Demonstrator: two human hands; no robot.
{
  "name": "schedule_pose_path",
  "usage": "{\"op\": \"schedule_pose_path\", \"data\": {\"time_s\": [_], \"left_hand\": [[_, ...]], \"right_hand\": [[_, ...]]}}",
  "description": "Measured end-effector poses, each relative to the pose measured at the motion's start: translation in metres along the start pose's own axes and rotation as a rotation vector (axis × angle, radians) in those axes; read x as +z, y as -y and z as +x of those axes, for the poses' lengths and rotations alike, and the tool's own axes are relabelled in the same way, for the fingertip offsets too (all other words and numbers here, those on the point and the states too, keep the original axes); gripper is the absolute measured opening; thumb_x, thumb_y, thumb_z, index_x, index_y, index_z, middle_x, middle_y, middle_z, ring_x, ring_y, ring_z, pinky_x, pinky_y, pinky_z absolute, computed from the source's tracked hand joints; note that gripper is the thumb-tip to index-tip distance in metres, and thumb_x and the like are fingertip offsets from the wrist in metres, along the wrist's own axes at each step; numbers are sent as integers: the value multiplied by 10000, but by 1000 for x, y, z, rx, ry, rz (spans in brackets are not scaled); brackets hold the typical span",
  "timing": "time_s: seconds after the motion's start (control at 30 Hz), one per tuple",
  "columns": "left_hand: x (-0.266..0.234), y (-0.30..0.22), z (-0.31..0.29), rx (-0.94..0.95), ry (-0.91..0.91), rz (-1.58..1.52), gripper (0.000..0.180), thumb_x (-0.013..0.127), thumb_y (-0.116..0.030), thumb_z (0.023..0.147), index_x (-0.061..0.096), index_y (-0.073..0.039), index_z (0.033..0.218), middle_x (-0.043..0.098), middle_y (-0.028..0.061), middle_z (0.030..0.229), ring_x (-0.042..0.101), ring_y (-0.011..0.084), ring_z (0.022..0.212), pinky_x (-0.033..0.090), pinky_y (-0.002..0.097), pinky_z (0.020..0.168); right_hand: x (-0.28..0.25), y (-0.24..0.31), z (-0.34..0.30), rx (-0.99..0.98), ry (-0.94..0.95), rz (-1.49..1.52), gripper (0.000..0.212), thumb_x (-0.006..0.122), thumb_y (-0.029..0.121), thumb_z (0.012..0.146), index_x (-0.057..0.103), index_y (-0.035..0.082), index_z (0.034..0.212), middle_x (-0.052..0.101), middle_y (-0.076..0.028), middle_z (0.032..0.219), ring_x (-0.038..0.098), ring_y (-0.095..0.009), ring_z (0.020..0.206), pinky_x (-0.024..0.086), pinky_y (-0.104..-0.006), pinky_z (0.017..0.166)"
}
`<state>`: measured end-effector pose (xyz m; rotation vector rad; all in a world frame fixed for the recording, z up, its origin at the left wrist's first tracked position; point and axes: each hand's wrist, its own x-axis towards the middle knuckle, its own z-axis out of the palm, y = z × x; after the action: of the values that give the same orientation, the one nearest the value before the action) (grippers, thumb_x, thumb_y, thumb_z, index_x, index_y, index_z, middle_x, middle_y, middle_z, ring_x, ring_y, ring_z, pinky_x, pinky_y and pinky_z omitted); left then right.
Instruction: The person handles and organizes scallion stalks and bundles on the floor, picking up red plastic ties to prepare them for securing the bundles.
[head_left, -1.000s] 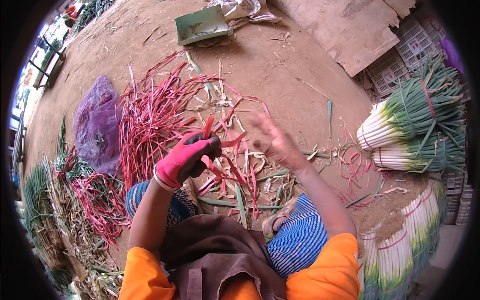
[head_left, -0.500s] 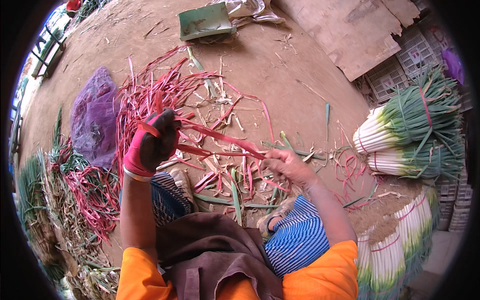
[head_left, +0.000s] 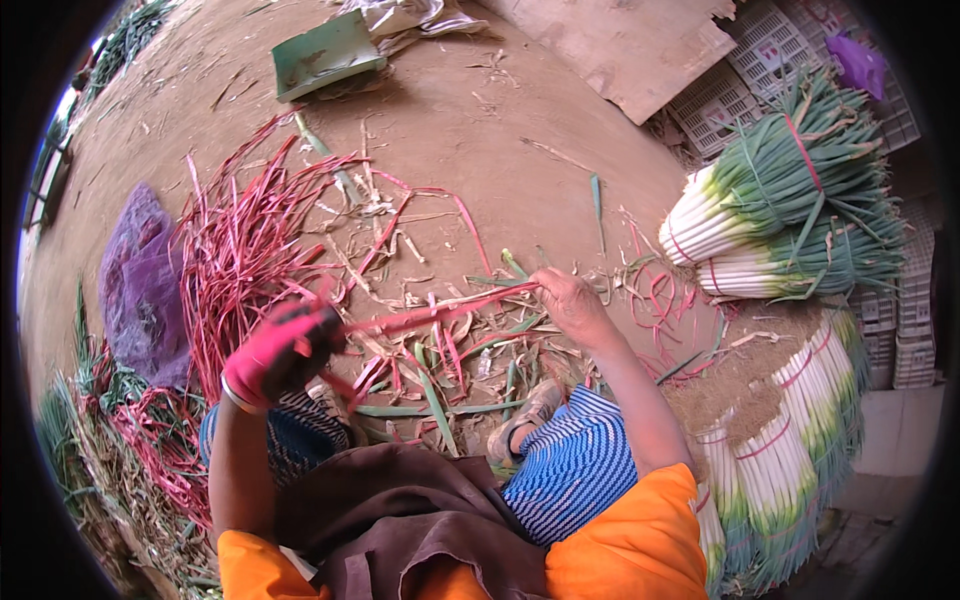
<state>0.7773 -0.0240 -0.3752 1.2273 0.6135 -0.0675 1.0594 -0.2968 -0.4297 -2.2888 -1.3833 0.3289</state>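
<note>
A red plastic strip (head_left: 440,312) runs taut between my two hands, above the littered ground in front of my knees. My left hand (head_left: 284,352), in a pink and black glove, is closed on one end, and a loose tail hangs below it; motion blurs its fingers. My bare right hand (head_left: 570,305) pinches the other end between thumb and fingers. Beyond my left hand lies a tangled heap of red strips (head_left: 235,250). Tied bundles of green onions (head_left: 740,215) rest to the right, white stems toward me.
A purple mesh bag (head_left: 145,290) lies at the left, near loose onion greens. At the back sit a green scoop-like container (head_left: 325,55) and a wooden board (head_left: 620,50). White plastic crates (head_left: 770,50) stand far right. More tied onion bundles (head_left: 780,470) line the near right.
My right hand has risen and pulled the strip tighter into nearly one line. My left gloved hand has moved lower. The whole view has shifted, so surroundings appear further left.
</note>
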Motion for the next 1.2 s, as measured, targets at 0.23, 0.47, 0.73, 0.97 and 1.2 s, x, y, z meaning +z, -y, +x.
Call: {"op": "schedule_pose_path", "data": {"time_s": [0.23,0.47,0.73,0.97,1.2], "left_hand": [[47,22,15,-358,281,-125,329,575,-337,854,552,-34,980,507,-18,649,438,63,477,321,182,424],[42,15,22,183,95,132,228,497,-276,907,488,-53,857,467,14,708,447,122,628,365,225,547],[16,34,40,687,69,351,302,405,-106,953,455,-64,1249,472,162,1169,565,165,809,435,212,631],[10,51,33,502,0,62,318,299,-286,989,482,-109,1179,449,160,1300,366,66,451,315,195,385],[51,27,35,336,232,-549,355,296,-341,988,517,-84,1095,447,58,858,331,94,423,286,241,331]], "right_hand": [[-1,-51,-13,-64,-114,-332,88,574,71,774,561,79,861,600,-104,760,608,-300,743,464,-411,620],[42,-60,-16,-25,-23,-164,62,482,113,825,497,62,794,606,-146,754,626,-334,721,485,-433,567],[85,-49,-6,49,193,68,114,502,154,842,534,49,811,574,-161,702,607,-331,683,487,-428,602],[129,-18,-4,76,300,378,228,470,284,865,551,72,889,591,-197,751,604,-360,752,460,-467,683],[124,-18,-5,65,281,408,228,461,273,863,578,82,902,603,-198,758,602,-363,756,460,-452,695]]}}
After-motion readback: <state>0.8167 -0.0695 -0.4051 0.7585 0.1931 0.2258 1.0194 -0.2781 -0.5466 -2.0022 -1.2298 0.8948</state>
